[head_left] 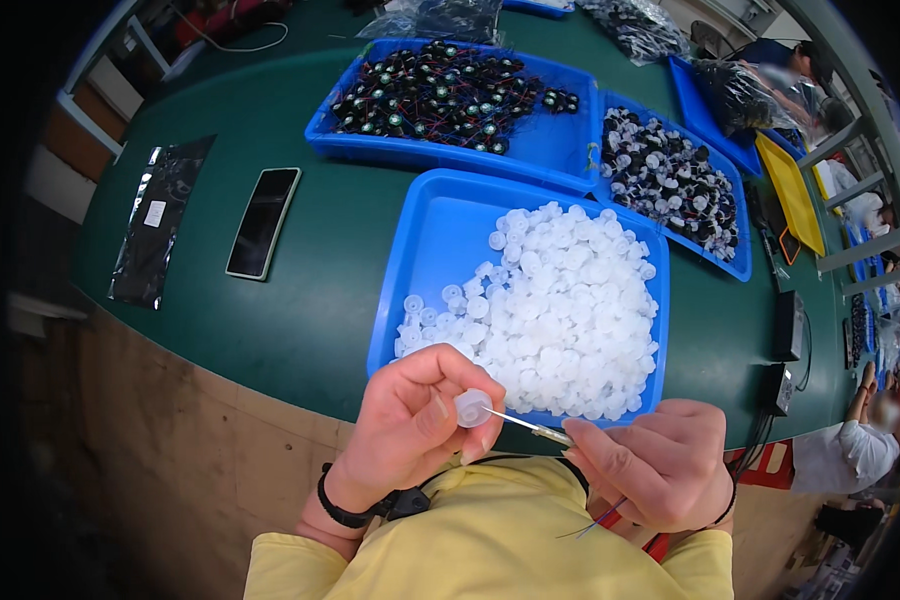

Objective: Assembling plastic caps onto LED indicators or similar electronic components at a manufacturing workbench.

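White, translucent and round, a small cap [475,409] sits pinched between the thumb and fingers of our left hand [410,410], just above our yellow shirt [490,535]. Our right hand [660,465] grasps a slim metal tool [543,431], its tip reaching the cap's face; we cannot tell how far in it goes. Thin wires [600,521] stick out below our right hand, their other ends hidden.

Just beyond our hands, on a green table [320,300], lies a blue tray [440,215] with a heap of similar white pieces [570,310], thickest on the right. Behind it we see a second blue tray [560,145] of dark parts [430,95] with red and blue wiring, and to its right a third [741,268], filled with black-and-white parts [670,180]. On our left lie a phone [263,223] and a shiny black bag [160,225].
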Available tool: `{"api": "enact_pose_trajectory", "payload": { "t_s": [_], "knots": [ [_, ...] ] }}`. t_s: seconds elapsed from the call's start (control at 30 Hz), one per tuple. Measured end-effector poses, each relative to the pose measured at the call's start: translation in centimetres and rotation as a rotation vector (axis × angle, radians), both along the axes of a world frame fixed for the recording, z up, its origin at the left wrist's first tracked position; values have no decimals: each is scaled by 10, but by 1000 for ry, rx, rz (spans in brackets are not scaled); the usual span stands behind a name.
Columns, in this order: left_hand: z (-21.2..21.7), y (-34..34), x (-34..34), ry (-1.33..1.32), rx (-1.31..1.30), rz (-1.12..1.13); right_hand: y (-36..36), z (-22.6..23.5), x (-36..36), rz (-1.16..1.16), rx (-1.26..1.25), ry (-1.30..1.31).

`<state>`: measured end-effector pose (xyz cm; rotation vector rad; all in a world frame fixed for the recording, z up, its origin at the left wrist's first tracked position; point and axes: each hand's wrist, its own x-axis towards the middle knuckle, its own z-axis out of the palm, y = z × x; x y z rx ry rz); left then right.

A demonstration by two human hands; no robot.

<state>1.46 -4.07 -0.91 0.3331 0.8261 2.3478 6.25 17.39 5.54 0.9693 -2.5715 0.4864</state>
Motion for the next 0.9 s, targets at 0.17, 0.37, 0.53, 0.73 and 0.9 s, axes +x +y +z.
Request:
{"api": "enact_pose_trajectory", "payload": {
  "t_s": [0.17, 0.37, 0.53, 0.73, 0.9],
  "knots": [
    [-7, -1, 1, 11, -2, 52, -2, -1, 2, -9, -2, 5],
    [-8, 2, 2, 97, -145, 94, -7, 9, 7, 77, 104, -20],
    [-12, 7, 4, -229, 131, -96, -9, 8, 1, 148, 78, 36],
    [-18, 5, 7, -163, 115, -123, -6, 1, 0, 219, 18, 81],
    [-16, 7, 14, -72, -95, -92, -5, -6, 2, 240, -34, 30]
  ]
}}
